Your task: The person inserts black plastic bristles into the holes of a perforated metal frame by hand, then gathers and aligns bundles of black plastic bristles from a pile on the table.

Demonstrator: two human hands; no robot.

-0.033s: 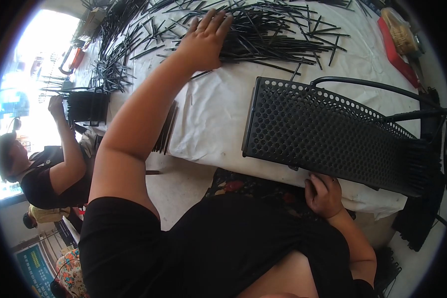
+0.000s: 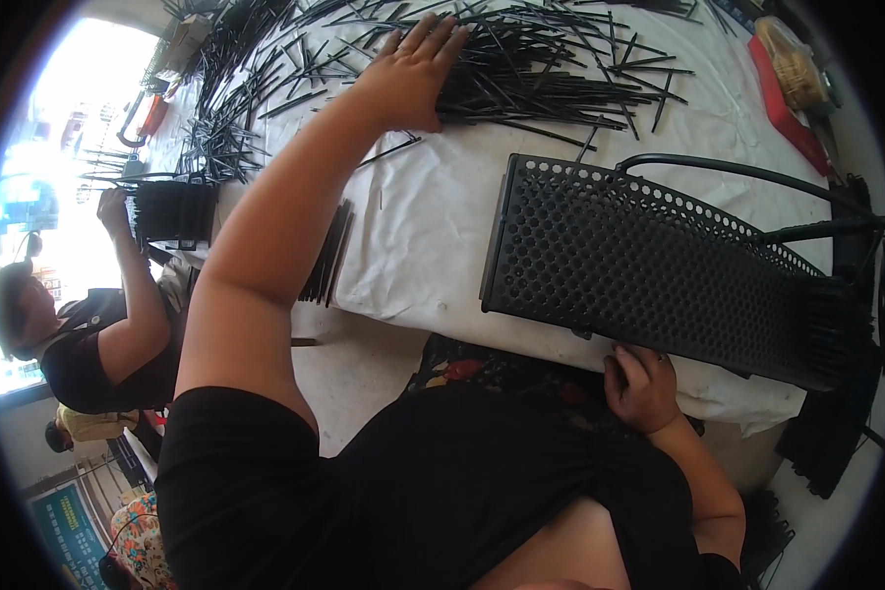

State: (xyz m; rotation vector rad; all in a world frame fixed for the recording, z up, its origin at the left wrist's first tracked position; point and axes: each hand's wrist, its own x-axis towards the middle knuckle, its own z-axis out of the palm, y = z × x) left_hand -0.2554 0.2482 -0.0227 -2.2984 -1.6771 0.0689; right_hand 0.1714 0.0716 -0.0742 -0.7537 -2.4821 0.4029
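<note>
My left hand reaches to the far side of the table with its fingers spread, at the left end of a heap of thin black rods. It touches or hovers just over them; I see nothing gripped in it. Close to my body, my right hand is at the table's near edge, just under the lower side of a black perforated metal rack. Its fingers are curled in, and whether they hold anything is hidden. The rack lies tilted on the table, with a curved tube frame behind it and dark bristly ends at its right.
A white cloth covers the table. More loose rods lie scattered at the far left. A red tray with a tan bundle stands far right. At left a co-worker handles another black rack.
My left hand has shifted slightly to the right, and a rod beside its wrist shows more. The right hand and the rack stay where they were.
</note>
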